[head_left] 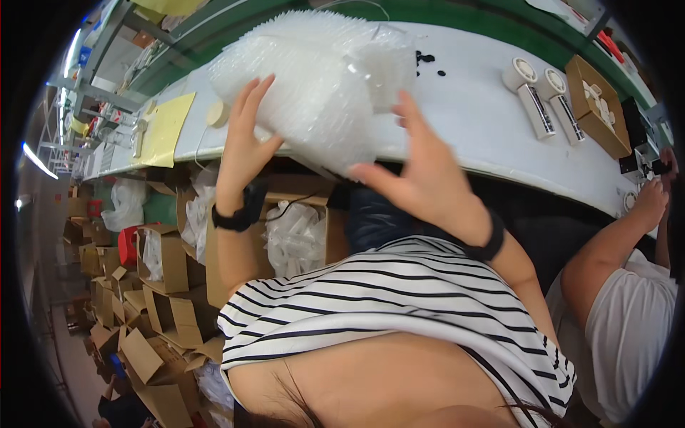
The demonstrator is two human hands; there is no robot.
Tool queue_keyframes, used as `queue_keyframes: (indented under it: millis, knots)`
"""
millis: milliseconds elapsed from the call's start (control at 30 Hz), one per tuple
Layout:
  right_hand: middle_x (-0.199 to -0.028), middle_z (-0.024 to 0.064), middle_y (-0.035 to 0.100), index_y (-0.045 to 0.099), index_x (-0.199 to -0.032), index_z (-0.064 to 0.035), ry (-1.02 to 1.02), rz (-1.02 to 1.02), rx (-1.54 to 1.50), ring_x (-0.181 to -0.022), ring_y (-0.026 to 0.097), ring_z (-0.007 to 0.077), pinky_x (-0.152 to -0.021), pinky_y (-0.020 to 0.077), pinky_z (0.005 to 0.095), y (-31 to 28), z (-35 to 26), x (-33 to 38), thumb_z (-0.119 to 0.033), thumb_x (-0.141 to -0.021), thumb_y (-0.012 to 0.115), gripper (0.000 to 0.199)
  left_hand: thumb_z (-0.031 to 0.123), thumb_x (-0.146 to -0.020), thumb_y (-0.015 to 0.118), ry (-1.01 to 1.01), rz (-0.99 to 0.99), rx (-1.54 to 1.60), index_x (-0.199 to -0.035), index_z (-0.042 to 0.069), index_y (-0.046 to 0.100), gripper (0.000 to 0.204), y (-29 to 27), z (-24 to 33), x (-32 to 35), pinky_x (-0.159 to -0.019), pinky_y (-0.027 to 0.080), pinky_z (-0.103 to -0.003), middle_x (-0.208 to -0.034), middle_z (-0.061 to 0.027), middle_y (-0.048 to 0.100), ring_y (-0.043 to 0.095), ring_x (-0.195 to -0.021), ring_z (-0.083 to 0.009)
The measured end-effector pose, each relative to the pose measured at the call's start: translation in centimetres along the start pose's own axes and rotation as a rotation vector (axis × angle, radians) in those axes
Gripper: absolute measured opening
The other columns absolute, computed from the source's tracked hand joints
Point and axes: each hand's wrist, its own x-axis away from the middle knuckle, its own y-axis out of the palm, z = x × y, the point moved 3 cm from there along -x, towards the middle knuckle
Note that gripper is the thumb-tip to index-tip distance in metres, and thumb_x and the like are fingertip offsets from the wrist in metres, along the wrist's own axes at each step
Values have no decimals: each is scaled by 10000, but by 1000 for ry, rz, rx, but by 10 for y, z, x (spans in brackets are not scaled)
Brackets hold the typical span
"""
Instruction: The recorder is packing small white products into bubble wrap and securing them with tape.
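A thick stack of clear bubble wrap bags (307, 78) rests on the white table in front of me, jutting a little over its near edge. On the stack's left side is my left hand (248, 135), fingers apart, thumb pointing inward; whether it touches the plastic I cannot tell. My right hand (428, 167), slightly blurred, hovers at the stack's right near corner. Its fingers are spread with nothing between them. Dark bands circle both wrists.
Small black parts (426, 60) lie behind the stack. White handheld devices (535, 100) and a cardboard box of white parts (598, 107) stand to the right, near a co-worker's arm (606, 250). Yellow paper (168, 128) lies left. Open cartons (171, 317) crowd the floor.
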Motion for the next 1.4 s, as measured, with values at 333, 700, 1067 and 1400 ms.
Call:
queue_keyframes:
  millis: [333, 700, 1067, 1400]
  knots:
    - [-1062, 265, 548, 334, -1246, 78, -123, 107, 181, -962, 559, 374, -822, 455, 374, 24, 28, -73, -356, -631, 726, 849, 218, -682, 703, -10, 83, 37, -1171, 136, 521, 528, 28, 27, -35, -734, 450, -362, -1046, -190, 461, 503, -921, -324]
    - [-924, 163, 629, 545, -1038, -37, -104, 177, 51, -843, 617, 288, -734, 475, 308, 4, 19, -75, -186, -624, 631, 449, 204, -649, 691, 285, 230, -201, -1176, 161, 511, 558, 46, 37, -62, -921, 365, -415, -1157, -182, 480, 459, -1075, -351]
    - [-844, 58, 607, 593, -954, -22, -21, 37, -535, -764, 542, 138, -701, 440, 242, -28, 73, -73, -51, -628, 570, 328, 132, -642, 686, 221, -82, 29, -1160, 81, 506, 550, 26, -9, -69, -981, 341, -393, -1167, -136, 535, 415, -1175, -350]
    - [-1077, 66, 539, 527, -1118, 1, 50, -120, -384, -993, 481, 159, -885, 357, 258, -29, 42, -52, -104, -712, 462, 424, 284, -689, 655, 240, 43, -372, -1064, 106, 560, 426, 43, 22, -65, -1007, 271, -461, -1078, -121, 564, 433, -1167, -315]
